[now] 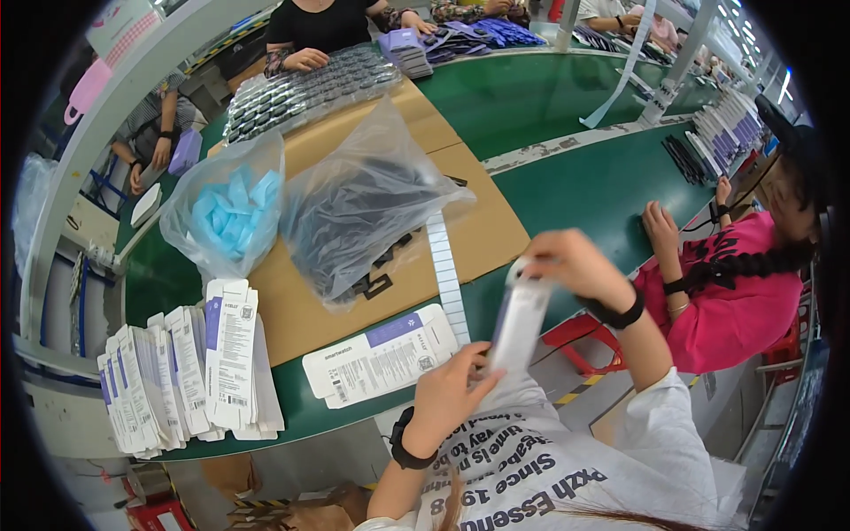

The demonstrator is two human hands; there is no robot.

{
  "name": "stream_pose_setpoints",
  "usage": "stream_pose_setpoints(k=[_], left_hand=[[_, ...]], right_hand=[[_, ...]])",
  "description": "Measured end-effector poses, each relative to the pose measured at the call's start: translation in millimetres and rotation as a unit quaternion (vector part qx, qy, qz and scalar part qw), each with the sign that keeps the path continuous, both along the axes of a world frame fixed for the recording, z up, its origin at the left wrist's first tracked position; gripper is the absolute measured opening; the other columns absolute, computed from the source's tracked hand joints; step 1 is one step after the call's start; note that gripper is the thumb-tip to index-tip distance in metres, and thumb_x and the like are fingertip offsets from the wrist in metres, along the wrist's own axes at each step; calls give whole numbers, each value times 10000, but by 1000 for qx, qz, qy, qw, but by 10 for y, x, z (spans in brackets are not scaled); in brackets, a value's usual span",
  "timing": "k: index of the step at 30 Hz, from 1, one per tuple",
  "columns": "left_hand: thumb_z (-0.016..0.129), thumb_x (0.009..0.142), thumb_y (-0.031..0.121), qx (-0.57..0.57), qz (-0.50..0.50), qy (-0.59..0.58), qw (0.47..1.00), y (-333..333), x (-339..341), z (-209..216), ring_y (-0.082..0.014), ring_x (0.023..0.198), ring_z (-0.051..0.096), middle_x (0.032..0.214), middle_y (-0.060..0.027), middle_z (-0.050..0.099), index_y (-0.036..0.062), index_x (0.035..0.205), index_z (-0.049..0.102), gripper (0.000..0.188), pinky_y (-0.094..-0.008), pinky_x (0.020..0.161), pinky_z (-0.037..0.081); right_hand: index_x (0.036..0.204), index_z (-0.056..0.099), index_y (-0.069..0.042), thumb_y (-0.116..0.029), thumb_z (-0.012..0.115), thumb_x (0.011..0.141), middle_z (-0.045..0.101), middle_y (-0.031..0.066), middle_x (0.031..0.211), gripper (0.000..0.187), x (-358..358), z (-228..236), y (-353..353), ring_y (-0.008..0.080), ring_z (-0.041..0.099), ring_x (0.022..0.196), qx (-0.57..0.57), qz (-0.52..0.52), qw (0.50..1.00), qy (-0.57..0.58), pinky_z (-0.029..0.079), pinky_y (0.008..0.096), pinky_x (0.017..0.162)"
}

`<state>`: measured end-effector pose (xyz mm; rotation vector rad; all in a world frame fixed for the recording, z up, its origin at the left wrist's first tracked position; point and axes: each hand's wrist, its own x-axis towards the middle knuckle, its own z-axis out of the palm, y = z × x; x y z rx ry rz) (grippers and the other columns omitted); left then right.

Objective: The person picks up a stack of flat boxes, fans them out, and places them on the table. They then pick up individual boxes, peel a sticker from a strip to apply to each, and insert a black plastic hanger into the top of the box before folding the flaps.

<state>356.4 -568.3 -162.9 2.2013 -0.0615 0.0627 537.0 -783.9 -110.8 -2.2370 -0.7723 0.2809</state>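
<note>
A narrow white carton (522, 327) is held up on a slant in front of my chest, its printing smeared by motion. Near its lower end my left hand (456, 394) grips it between thumb and fingers. At the top end my right hand (571, 264) has its fingers bent over the carton's edge; a pale, curved bit shows beneath them, too blurred to name. Flat on the table beside my left hand lies a white and purple printed carton (381, 357). Stacks of similar flat cartons (232, 358) stand farther left.
A clear bag of black parts (363, 212) lies on brown cardboard (292, 310), beside a bag of light blue pieces (232, 212). A strip of white labels (447, 279) runs toward me. A co-worker in pink (735, 292) sits at right; others work across the green table (567, 190).
</note>
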Motion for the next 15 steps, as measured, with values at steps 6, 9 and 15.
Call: stream_pose_setpoints(k=[6, 9, 15], left_hand=[[842, 689, 219, 40, -26, -74, 996, 509, 45, 54, -315, 1070, 593, 1129, -117, 652, 69, 1180, 617, 561, -392, 907, 484], [904, 525, 212, 200, -9, -45, 979, 827, -8, 100, -330, 1219, 487, 1288, -96, 554, 69, 1250, 590, 803, -436, 1027, 381], [930, 447, 290, 259, 9, 23, 966, 1097, -10, 97, -331, 1277, 422, 1338, -94, 502, 67, 1355, 518, 1022, -466, 1084, 304]], right_hand=[[857, 675, -23, -109, 694, 744, 676, 155, 834, 143, 1152, 101, -654, 338, 648, 787, -148, -16, 980, -129, 508, 400, 686], [888, 660, -6, -76, 687, 758, 682, 147, 843, 149, 1642, -122, -729, 316, 656, 782, -201, 5, 970, -135, 512, 369, 695], [911, 671, -88, -137, 660, 779, 673, 111, 850, 141, 1335, -450, 199, 295, 663, 785, -372, -29, 837, -400, 518, 401, 664]])
